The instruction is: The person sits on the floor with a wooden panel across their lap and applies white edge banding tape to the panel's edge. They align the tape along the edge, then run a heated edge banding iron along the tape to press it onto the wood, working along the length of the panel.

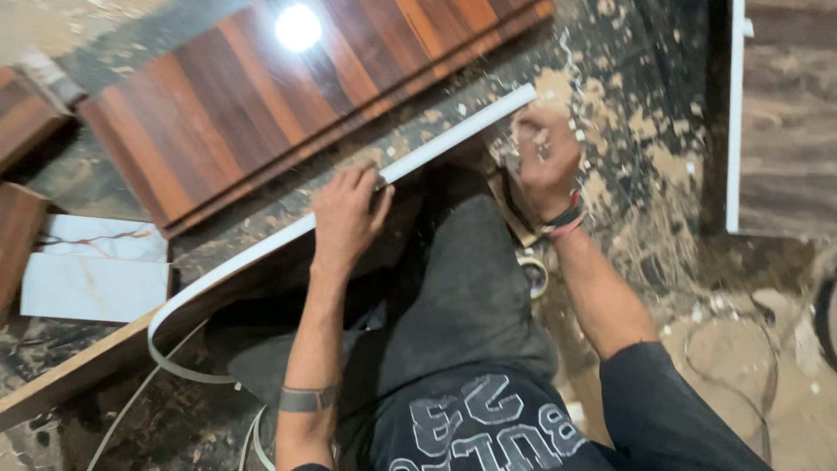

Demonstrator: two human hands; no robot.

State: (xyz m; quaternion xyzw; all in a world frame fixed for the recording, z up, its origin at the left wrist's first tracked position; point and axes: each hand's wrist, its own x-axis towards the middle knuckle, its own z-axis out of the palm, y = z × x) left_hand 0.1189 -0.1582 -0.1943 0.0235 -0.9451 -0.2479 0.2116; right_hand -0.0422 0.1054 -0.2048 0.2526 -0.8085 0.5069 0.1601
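Head view, looking down. Left hand (pixel 347 214) flat on a white edge-banding strip (pixel 418 157), fingers spread and pressing it onto the narrow edge of a wooden board (pixel 78 371); grip open, nothing clasped, fingertips resting right on the strip about midway along its straight run. Right hand (pixel 545 157) just beyond the strip's far end, fingers curled into a loose fist, blurred; cannot tell whether anything sits inside that grip. Red and dark bands on the right wrist, a grey band on the left forearm.

Strip running diagonally from upper right, beside the right hand, down to lower left, passing under the left hand, then leaving the board's edge and curling back in a loose loop (pixel 179 362) toward the floor. More white strip trailing near the bottom left corner.

Beyond the hands, a striped reddish-brown laminate panel (pixel 261 96) lying flat, with a bright light reflection on it. Two white marble-pattern pieces (pixel 91 283) at the left edge. Roll of tape (pixel 534 272) on the floor just below the right wrist. Sawdust and shavings (pixel 645 148) scattered over the dark floor at right. White-edged grey panel (pixel 785 113) at far right. Dark trousers and a dark printed shirt in the foreground.
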